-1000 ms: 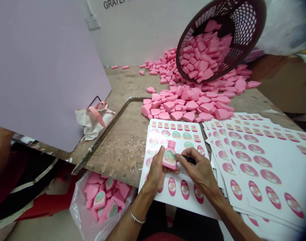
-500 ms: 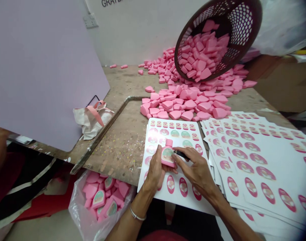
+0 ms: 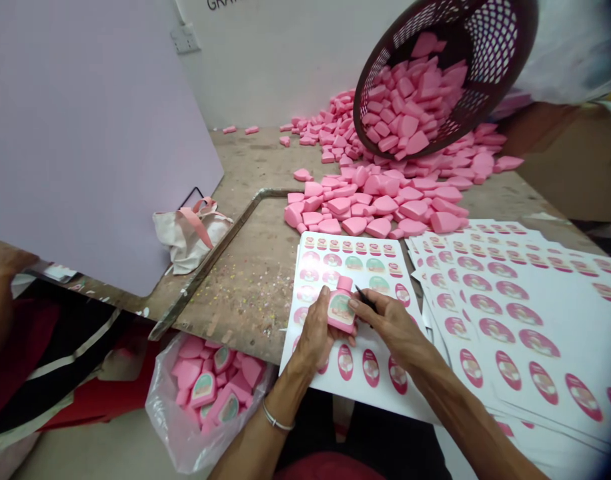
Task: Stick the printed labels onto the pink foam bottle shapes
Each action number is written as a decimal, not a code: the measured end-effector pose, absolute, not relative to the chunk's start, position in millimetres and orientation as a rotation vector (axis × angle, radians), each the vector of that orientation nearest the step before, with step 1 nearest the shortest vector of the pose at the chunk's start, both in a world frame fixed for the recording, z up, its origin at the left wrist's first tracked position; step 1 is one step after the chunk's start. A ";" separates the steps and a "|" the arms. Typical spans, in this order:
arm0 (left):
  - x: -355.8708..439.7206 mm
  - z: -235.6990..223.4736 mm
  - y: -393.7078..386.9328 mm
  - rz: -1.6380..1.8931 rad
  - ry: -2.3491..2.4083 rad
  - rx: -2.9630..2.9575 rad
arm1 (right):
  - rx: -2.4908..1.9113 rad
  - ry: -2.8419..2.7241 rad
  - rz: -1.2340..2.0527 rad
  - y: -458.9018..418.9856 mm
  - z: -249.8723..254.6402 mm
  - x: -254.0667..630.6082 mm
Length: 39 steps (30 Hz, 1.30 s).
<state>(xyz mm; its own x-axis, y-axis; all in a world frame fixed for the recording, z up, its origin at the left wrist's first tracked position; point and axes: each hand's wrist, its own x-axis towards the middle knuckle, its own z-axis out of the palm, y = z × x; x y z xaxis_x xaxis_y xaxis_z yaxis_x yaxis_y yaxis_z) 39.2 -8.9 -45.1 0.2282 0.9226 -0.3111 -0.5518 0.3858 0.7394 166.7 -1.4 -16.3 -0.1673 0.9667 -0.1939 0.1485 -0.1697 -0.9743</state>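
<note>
Pinching the pink bottle [image 3: 341, 312] by its left side, the left grip [image 3: 319, 328] holds it above the sticker sheet [image 3: 305, 257]. The right grip [image 3: 364, 308] clasps a black tool [image 3: 366, 299], its thumb at the bottle's label.

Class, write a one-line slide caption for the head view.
Left hand steadies a labelled pink bottle; right hand grips a black tool.

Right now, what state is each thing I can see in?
Bottle: upright, labelled, in left hand.
Black tool: in right hand's grip.
Basket: tipped over, mouth open.
Loose bottles: heaped, unlabelled where visible.
Plastic bag: open, holding bottles.
Tote: slumped.
Near sheet: flat.
Right sheets: overlapping, fanned.
</note>
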 end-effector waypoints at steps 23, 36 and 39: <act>32.6 -45.8 -5.3 1.064 0.763 0.337 | -1.422 -1.451 1.008 -8.2 -7.0 159.0; 33.0 -43.3 -6.3 1.066 0.757 0.346 | -1.437 -1.544 0.913 -8.8 -15.0 157.5; 32.9 -43.4 -6.4 1.066 0.760 0.344 | -1.452 -1.545 0.911 -8.5 -16.4 157.1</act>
<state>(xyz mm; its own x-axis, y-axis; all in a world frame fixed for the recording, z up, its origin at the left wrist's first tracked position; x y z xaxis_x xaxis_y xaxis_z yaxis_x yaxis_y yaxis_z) 32.9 -6.4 -43.4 0.2659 0.8812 -0.3909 -0.6570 0.4623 0.5954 157.1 -8.5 -16.4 -0.0103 0.9967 0.0805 0.4116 0.0776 -0.9080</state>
